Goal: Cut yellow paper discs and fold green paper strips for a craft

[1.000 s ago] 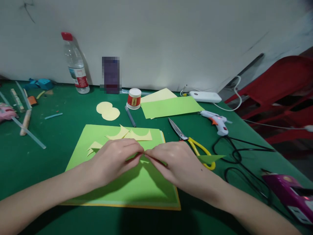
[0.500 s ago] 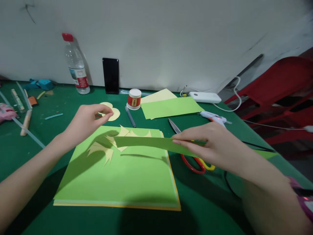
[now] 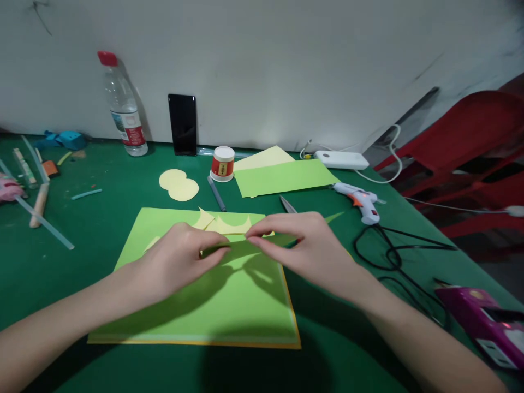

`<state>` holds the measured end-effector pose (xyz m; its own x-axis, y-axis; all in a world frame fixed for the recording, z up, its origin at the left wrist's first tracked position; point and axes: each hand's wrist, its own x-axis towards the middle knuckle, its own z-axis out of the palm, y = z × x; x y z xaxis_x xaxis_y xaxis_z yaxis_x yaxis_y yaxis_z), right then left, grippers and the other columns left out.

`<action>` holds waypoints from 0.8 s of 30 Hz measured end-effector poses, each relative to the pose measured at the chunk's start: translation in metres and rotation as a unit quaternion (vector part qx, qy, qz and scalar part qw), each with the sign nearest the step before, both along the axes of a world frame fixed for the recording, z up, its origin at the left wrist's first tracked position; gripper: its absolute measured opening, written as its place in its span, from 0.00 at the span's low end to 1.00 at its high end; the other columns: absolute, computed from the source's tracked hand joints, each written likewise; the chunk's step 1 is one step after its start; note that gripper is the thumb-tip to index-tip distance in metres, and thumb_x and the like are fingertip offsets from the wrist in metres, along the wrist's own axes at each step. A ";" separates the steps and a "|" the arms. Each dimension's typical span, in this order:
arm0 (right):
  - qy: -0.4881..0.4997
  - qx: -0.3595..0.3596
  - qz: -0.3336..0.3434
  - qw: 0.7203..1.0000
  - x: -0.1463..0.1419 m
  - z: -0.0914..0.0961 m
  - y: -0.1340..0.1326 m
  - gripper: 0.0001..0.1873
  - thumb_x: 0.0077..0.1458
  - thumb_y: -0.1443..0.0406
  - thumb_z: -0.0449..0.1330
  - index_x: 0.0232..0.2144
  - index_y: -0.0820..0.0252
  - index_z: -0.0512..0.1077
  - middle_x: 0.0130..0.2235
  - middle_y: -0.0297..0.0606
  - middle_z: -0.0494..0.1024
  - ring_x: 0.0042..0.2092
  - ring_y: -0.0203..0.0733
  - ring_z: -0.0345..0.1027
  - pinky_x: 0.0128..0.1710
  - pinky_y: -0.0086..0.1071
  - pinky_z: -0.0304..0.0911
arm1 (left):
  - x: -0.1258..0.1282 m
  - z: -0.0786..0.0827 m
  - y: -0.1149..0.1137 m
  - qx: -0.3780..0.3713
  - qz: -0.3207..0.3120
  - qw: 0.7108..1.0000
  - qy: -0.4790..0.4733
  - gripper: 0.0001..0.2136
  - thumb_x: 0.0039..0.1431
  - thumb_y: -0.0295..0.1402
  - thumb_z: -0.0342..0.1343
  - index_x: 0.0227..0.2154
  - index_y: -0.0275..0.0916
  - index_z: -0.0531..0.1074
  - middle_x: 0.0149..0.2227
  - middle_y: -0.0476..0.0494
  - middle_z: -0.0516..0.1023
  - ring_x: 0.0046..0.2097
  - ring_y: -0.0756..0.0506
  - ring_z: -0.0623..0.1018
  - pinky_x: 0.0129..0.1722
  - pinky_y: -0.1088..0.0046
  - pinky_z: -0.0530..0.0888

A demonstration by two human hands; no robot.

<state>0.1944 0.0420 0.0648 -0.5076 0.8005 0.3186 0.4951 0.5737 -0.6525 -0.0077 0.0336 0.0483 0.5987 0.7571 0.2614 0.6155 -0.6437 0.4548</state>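
Observation:
A long green paper strip (image 3: 237, 249) is held between both hands, just above a stack of green and yellow paper sheets (image 3: 229, 305). My left hand (image 3: 180, 262) pinches its left end. My right hand (image 3: 303, 245) pinches it further right, and the strip's pointed tip (image 3: 333, 217) sticks out past the fingers. Pale yellow paper offcuts (image 3: 227, 224) lie on the stack's far edge, right behind my fingers. Scissors (image 3: 289, 205) lie mostly hidden under my right hand.
On the green table: two yellow paper circles (image 3: 179, 184), a pen (image 3: 216, 194), a small red-and-white pot (image 3: 223, 164), loose green sheets (image 3: 282, 176), a glue gun (image 3: 360, 201) with black cable, a water bottle (image 3: 121, 109), a phone (image 3: 182, 124), a purple device (image 3: 483, 322). Red chairs (image 3: 470, 147) stand right.
My left hand came back from the yellow circles and took the strip's left end. My right hand moved left and down with the strip, bringing it over the paper stack.

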 end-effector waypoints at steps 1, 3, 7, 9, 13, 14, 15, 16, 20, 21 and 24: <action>0.017 0.010 0.012 1.000 -0.004 -0.002 -0.004 0.06 0.49 0.73 0.57 0.27 0.64 0.74 0.29 0.34 0.79 0.31 0.31 0.71 0.33 0.21 0.65 | 0.001 -0.001 -0.003 0.009 -0.009 1.000 -0.005 0.08 0.56 0.26 0.50 0.31 0.35 0.75 0.24 0.49 0.78 0.21 0.53 0.73 0.20 0.80 0.63; 0.043 0.021 0.027 0.998 -0.011 -0.006 -0.010 0.06 0.49 0.74 0.57 0.26 0.64 0.73 0.28 0.34 0.78 0.30 0.31 0.71 0.33 0.21 0.64 | 0.004 -0.003 -0.008 0.030 -0.027 0.999 -0.012 0.09 0.58 0.28 0.49 0.32 0.35 0.75 0.21 0.49 0.77 0.19 0.54 0.71 0.19 0.79 0.62; 0.072 0.034 0.020 0.997 -0.012 -0.005 -0.015 0.06 0.47 0.76 0.58 0.24 0.63 0.72 0.27 0.33 0.77 0.28 0.31 0.70 0.31 0.22 0.65 | 0.003 -0.004 -0.014 0.077 -0.041 0.996 -0.021 0.12 0.61 0.30 0.45 0.31 0.34 0.73 0.17 0.50 0.73 0.17 0.53 0.69 0.17 0.78 0.60; 0.071 0.045 0.001 0.996 -0.009 -0.001 -0.015 0.07 0.46 0.76 0.58 0.24 0.62 0.72 0.26 0.32 0.77 0.28 0.31 0.70 0.30 0.21 0.65 | 0.000 -0.001 -0.014 0.091 -0.038 0.995 -0.025 0.11 0.61 0.30 0.45 0.31 0.35 0.73 0.19 0.49 0.75 0.18 0.53 0.70 0.18 0.78 0.61; 0.032 0.058 -0.058 0.996 0.001 0.007 -0.008 0.07 0.46 0.76 0.57 0.23 0.61 0.72 0.26 0.32 0.77 0.29 0.34 0.70 0.30 0.24 0.65 | -0.009 0.019 -0.012 0.103 -0.012 0.994 -0.024 0.09 0.60 0.29 0.47 0.32 0.38 0.73 0.22 0.49 0.77 0.19 0.53 0.72 0.19 0.80 0.64; 0.022 0.066 -0.074 0.995 0.005 0.008 -0.005 0.07 0.46 0.75 0.57 0.23 0.61 0.72 0.26 0.32 0.78 0.29 0.34 0.70 0.30 0.24 0.65 | -0.011 0.025 -0.012 0.104 0.000 0.994 -0.022 0.09 0.59 0.29 0.47 0.32 0.39 0.73 0.22 0.50 0.77 0.18 0.53 0.72 0.19 0.80 0.64; 0.014 0.077 -0.090 0.993 0.008 0.008 -0.001 0.07 0.47 0.74 0.57 0.23 0.60 0.72 0.27 0.32 0.78 0.29 0.35 0.71 0.30 0.26 0.66 | -0.014 0.031 -0.011 0.106 0.014 0.994 -0.023 0.09 0.59 0.30 0.48 0.32 0.40 0.74 0.21 0.51 0.77 0.18 0.53 0.71 0.18 0.80 0.65; 0.009 0.092 -0.106 0.990 0.012 0.008 0.003 0.06 0.47 0.73 0.57 0.23 0.60 0.72 0.27 0.32 0.78 0.29 0.36 0.71 0.31 0.27 0.66 | -0.017 0.037 -0.011 0.108 0.031 0.993 -0.023 0.10 0.59 0.32 0.48 0.32 0.41 0.74 0.21 0.52 0.77 0.18 0.53 0.72 0.18 0.79 0.66; -0.004 0.144 -0.168 0.975 0.027 0.007 0.019 0.05 0.47 0.71 0.58 0.23 0.59 0.72 0.26 0.32 0.79 0.28 0.39 0.72 0.29 0.29 0.68 | -0.037 0.053 -0.004 0.136 0.108 0.985 -0.014 0.11 0.56 0.39 0.49 0.31 0.43 0.76 0.23 0.53 0.79 0.19 0.51 0.73 0.17 0.78 0.67; -0.008 0.150 -0.176 0.973 0.030 0.007 0.022 0.05 0.47 0.71 0.58 0.23 0.59 0.72 0.26 0.33 0.79 0.28 0.39 0.72 0.29 0.29 0.68 | -0.044 0.054 -0.002 0.141 0.122 0.982 -0.001 0.12 0.56 0.41 0.49 0.31 0.44 0.76 0.24 0.53 0.79 0.19 0.51 0.73 0.16 0.78 0.66; -0.029 0.182 -0.163 0.969 0.030 0.008 0.022 0.05 0.48 0.71 0.57 0.23 0.60 0.71 0.26 0.35 0.78 0.28 0.39 0.72 0.29 0.29 0.67 | -0.058 0.054 0.006 0.133 0.110 0.981 0.083 0.16 0.56 0.45 0.47 0.31 0.42 0.76 0.26 0.51 0.80 0.21 0.49 0.75 0.16 0.78 0.67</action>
<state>0.2246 0.0639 0.0728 -0.2719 0.7609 0.5891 0.7184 0.5678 -0.4018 -0.0653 0.0398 0.1028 0.4796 0.7911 0.3797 0.8045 -0.5692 0.1697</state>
